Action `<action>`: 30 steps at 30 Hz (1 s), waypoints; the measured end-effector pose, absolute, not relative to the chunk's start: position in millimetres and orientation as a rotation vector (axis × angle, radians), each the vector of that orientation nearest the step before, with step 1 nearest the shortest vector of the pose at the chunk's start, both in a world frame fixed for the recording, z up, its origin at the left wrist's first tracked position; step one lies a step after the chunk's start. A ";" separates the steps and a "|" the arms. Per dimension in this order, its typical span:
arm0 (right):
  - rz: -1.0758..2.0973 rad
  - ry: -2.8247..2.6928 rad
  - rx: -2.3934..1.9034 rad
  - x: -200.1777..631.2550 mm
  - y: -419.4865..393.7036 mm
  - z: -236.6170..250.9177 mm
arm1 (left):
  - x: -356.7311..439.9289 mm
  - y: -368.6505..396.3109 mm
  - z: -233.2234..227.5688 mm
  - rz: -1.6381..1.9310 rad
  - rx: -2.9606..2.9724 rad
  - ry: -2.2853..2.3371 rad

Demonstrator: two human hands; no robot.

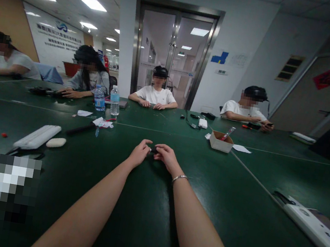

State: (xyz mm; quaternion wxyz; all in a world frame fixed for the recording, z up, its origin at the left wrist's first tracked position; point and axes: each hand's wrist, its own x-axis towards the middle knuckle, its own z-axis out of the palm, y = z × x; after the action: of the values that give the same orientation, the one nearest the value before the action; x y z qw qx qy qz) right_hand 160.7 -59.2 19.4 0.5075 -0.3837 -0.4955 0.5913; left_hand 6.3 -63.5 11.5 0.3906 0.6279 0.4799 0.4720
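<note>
Both arms reach forward over the dark green table point(146, 196). Between my hands is a small dark object point(153, 150) with a bright, shiny spot at its left end; it is too small to name. My right hand point(166, 157) pinches its right side between thumb and fingers, and a silver bracelet point(180, 178) circles that wrist. My left hand point(140, 154) is closed at the shiny end, with the index finger raised above it. The fingers hide much of the object, which appears held just above the tabletop.
Left lie a white case point(38, 137), a white oval item point(56, 143) and paper scraps point(102, 123). Two water bottles point(114, 101) stand farther back. An open box point(221, 142) and white adapter point(203, 123) are right of centre; a white power strip point(315, 228) lies far right. Several people sit around the table.
</note>
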 end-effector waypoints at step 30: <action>1.419 -1.185 -0.938 160.4 -58.2 19.0 | 5.9 -61.4 7.4 1.189 1.610 1.255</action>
State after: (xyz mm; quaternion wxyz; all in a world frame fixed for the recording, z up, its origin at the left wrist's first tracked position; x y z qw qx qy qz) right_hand 160.4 -58.2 19.0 0.5090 -0.3894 -0.4920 0.5892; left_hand 5.9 -61.4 7.4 0.3797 0.6305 0.4915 0.4655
